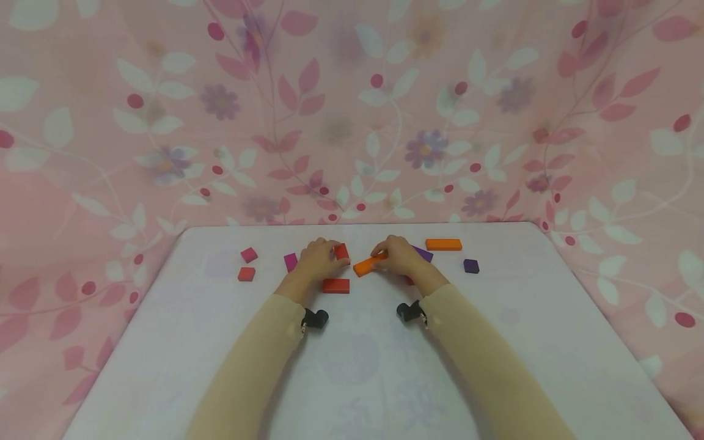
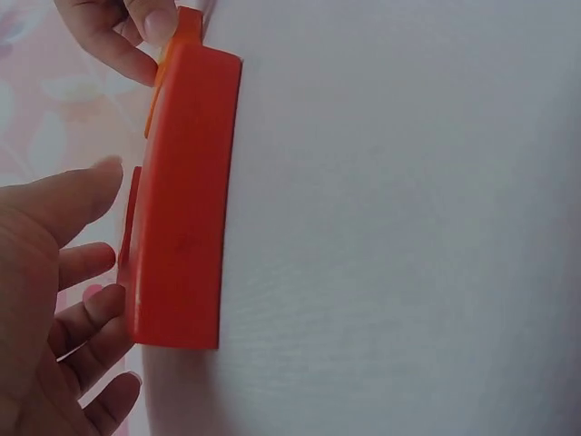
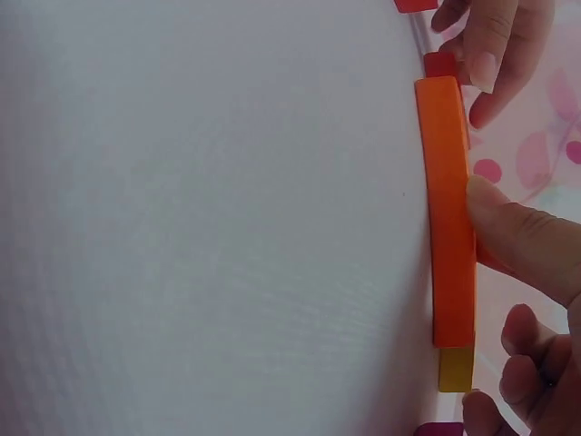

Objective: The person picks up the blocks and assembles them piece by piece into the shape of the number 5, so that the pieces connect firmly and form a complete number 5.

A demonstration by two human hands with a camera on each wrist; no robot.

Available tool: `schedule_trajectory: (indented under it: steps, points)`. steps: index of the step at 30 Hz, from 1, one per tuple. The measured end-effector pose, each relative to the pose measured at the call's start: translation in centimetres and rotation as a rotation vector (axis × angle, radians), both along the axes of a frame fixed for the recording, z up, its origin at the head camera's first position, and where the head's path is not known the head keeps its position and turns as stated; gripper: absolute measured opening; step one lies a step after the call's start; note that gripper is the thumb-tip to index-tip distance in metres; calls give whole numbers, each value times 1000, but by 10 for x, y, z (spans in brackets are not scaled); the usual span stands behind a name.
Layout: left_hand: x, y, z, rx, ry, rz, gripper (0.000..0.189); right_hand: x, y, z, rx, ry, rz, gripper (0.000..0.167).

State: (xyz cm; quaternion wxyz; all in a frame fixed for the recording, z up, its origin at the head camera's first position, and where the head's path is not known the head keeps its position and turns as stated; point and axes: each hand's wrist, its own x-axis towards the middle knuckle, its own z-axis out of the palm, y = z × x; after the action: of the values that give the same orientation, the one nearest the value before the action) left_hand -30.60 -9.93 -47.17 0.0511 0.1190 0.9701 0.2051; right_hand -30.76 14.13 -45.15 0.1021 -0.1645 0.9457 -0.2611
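Observation:
My left hand (image 1: 321,261) has its thumb and forefinger around the ends of a small red block (image 1: 342,252) at the table's far side. In the left wrist view, a nearer long red block (image 2: 186,200) hides most of that small block. My right hand (image 1: 400,255) pinches a long orange block (image 1: 364,266) between thumb and fingers, its left end pointing toward the small red block. The thumb (image 3: 508,218) presses along the orange block's side in the right wrist view. Close to the right wrist, a purple block (image 1: 423,253) is partly covered by the hand.
On the white table (image 1: 352,366), a pink cube (image 1: 249,255), a coral-red cube (image 1: 246,274) and a magenta block (image 1: 289,261) lie leftward. Rightward are another orange block (image 1: 443,244) and a dark purple cube (image 1: 471,266). Yellow shows (image 3: 457,371) beyond the held orange block. Floral cloth hangs behind.

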Motion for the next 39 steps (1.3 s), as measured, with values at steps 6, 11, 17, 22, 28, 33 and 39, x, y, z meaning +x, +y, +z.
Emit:
schedule_trajectory:
  steps: [6, 11, 17, 22, 28, 33, 39]
  points:
    - [-1, -1, -1, 3, -20, 38, 58, -4, -3, -3, -10, -5, -49, 29]
    - [1, 1, 4, 38, -74, 94, 60, -10, -7, -5, 3, 25, -81, 32]
    - [1, 3, 8, 35, -138, 136, 61, -15, -10, -8, 9, 54, -142, 32]
    - [-2, 4, 9, 42, -149, 109, 60, -20, -12, -9, 3, 59, -194, 31]
    - [-5, 4, 8, 25, -156, 88, 59, -24, -14, -12, -2, 71, -238, 30]
    - [-6, 4, 9, 12, -165, 74, 59, -25, -17, -13, -20, 63, -273, 32]
    - [-5, 8, 15, 9, -163, 49, 58, -28, -18, -13, -21, 76, -310, 32]
